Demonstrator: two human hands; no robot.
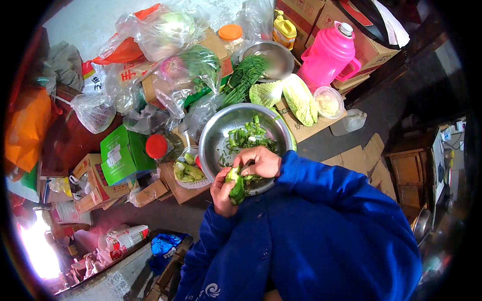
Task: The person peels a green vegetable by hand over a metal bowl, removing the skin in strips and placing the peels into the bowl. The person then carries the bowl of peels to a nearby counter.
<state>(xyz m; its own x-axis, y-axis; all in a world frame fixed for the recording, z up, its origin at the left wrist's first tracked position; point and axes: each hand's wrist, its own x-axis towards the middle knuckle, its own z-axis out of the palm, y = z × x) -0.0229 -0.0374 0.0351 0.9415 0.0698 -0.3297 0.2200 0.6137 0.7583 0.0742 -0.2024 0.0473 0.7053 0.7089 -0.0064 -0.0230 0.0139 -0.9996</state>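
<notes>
My left hand [223,195] grips a thick green vegetable stem [237,191] over the near rim of a wide stainless steel basin [208,129]. At the stem's pale upper end, my right hand [262,161] pinches with thumb and fingers. A dark sliver shows between those fingers; whether it is peel or a blade I cannot tell. Green peelings and leafy scraps [248,137] lie in the basin. Just left of it, a white plastic basket [194,184] holds several pale green peeled stem pieces [187,171].
Chinese cabbage leaves [299,99], garlic chives [244,77] and a lidded plastic tub [328,102] lie beyond the basin. A pink thermos flask [329,52] stands at the far right. Leftward are a red-lidded jar [157,146], a green box [126,156] and bagged vegetables [196,67].
</notes>
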